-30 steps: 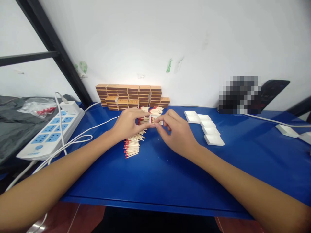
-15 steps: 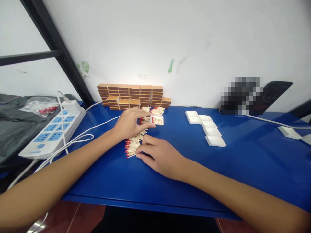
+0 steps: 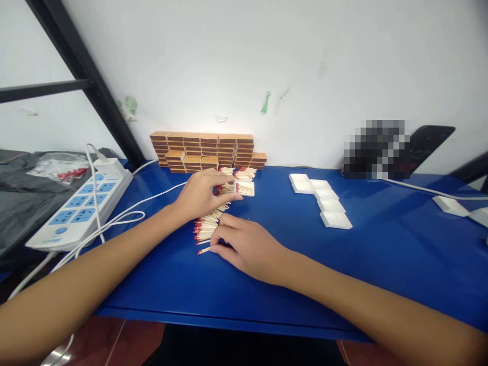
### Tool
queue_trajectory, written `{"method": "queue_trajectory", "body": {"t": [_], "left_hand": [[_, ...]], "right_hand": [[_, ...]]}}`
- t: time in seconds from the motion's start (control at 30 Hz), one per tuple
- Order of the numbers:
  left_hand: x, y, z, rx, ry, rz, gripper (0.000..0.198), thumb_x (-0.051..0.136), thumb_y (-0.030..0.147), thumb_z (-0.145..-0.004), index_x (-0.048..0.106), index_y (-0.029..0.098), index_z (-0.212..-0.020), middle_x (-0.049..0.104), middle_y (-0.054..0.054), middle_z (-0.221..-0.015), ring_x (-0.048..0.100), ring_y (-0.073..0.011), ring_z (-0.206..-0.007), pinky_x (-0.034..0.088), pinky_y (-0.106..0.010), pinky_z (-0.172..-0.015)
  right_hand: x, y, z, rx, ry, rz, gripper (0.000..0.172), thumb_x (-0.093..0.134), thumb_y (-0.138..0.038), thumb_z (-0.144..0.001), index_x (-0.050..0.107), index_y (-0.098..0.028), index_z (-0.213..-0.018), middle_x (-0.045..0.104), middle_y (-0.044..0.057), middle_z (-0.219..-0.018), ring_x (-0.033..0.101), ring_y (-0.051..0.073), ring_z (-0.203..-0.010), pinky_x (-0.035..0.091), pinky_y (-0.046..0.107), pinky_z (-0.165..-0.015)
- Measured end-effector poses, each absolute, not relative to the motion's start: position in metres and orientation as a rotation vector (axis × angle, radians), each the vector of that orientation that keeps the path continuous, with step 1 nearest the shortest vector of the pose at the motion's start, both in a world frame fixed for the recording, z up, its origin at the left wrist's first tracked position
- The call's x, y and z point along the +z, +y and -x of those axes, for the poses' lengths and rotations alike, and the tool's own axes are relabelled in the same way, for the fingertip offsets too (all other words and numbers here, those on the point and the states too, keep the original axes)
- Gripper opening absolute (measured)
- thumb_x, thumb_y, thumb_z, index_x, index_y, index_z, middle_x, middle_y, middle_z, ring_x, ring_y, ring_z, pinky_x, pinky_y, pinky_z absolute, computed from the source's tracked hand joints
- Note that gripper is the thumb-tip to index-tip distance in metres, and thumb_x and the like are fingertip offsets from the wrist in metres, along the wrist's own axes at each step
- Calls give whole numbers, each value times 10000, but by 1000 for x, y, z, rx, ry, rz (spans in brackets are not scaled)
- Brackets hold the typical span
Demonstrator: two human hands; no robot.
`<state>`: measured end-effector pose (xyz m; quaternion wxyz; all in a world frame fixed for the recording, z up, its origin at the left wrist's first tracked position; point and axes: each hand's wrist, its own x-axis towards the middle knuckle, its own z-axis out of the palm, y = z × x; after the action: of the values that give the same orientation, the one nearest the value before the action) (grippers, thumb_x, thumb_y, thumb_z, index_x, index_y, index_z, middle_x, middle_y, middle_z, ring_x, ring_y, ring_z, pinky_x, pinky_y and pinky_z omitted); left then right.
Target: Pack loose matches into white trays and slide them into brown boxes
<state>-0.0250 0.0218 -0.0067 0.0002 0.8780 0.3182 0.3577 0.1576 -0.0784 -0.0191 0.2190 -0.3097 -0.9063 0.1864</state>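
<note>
Between the thumb and forefinger of my left hand (image 3: 200,192) is the left end of a small white matchbox tray (image 3: 251,193), partly filled with red-headed matches (image 3: 244,189). Below it, my right hand (image 3: 251,249) pinches a single match (image 3: 204,250) by its plain end, its red head pointing left. This match lies just in front of a loose heap of matches (image 3: 205,227), which my right fingers partly cover. More matches (image 3: 246,174) lie behind the tray, close to the stacked boxes. My left palm hides part of the heap.
Stacked orange-brown matchboxes (image 3: 202,147) stand against the wall. White trays (image 3: 330,206) sit on the blue table (image 3: 381,264) to the right, with others (image 3: 452,205) farther right. A phone (image 3: 432,147) leans behind. At left are a power strip (image 3: 82,206) and loose white cables (image 3: 125,217).
My right hand has drawn one match slightly toward me, apart from the heap's front edge. The left hand keeps its hold on the tray. The whole view has shifted slightly.
</note>
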Motion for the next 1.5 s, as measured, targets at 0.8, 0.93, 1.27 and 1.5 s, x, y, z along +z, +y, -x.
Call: {"method": "queue_trajectory", "body": {"t": [0.8, 0.93, 1.27, 1.5], "left_hand": [[-7, 22, 26, 1150, 974, -2774, 488, 765, 621, -837, 786, 202, -1086, 774, -59, -887, 693, -207, -816, 511, -326, -773], [-6, 19, 24, 1145, 976, -2763, 512, 754, 629, -843, 786, 187, -1099, 773, -67, -895, 693, -204, -820, 512, -326, -779], [-4, 17, 22, 1158, 892, -2777, 470, 798, 561, -831, 780, 173, -1096, 783, -58, -881, 701, -192, -796, 513, -310, -750], [-3, 17, 22, 1167, 870, -2781, 461, 804, 546, -831, 778, 170, -1097, 783, -52, -873, 702, -190, -799, 515, -305, -742]], "right_hand": [[-16, -16, -215, -11, -1987, 1121, 97, 552, -238, -1029, 634, -191, -1008, 563, 58, -957, 562, 184, -774, 464, 331, -712], [-18, -14, -216, -29, -1989, 1118, 88, 559, -246, -1023, 632, -202, -1001, 563, 50, -948, 560, 183, -759, 461, 331, -706], [-23, -10, -217, -44, -2015, 1102, 59, 580, -215, -1009, 636, -195, -1004, 568, 54, -956, 563, 185, -770, 466, 330, -704], [-24, -10, -217, -45, -2005, 1105, 50, 585, -205, -1004, 634, -200, -1001, 569, 47, -943, 560, 179, -752, 457, 326, -699]]}}
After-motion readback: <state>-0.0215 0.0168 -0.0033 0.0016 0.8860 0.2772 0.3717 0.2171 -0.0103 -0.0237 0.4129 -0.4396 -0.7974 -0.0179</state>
